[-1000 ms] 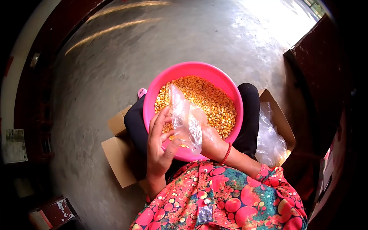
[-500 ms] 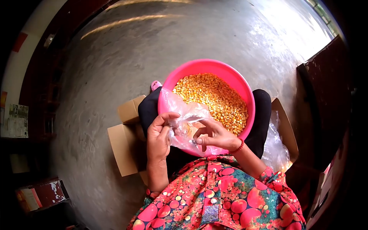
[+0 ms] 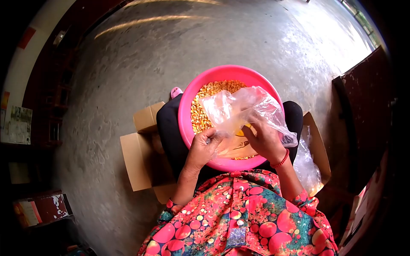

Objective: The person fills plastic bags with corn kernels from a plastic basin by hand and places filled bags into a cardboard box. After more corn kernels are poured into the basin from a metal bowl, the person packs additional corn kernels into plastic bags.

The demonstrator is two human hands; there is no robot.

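Note:
A clear plastic bag is spread over a round pink basin of yellow corn kernels. My left hand pinches the bag's near-left edge between thumb and fingers. My right hand, with a red bead bracelet at the wrist, is closed on the bag at the right. Film partly hides its fingertips. Under the film, near the basin's front, shows a tan area with dark print and a yellow patch. I cannot make out what it is.
The basin sits between my legs. An open cardboard box stands at the left. Another box at the right holds more clear plastic. Dark wooden furniture stands at the right on the concrete floor.
The bag, bunched over the basin's left side before, is now spread across its middle and right. My right hand has moved right and my left hand inward.

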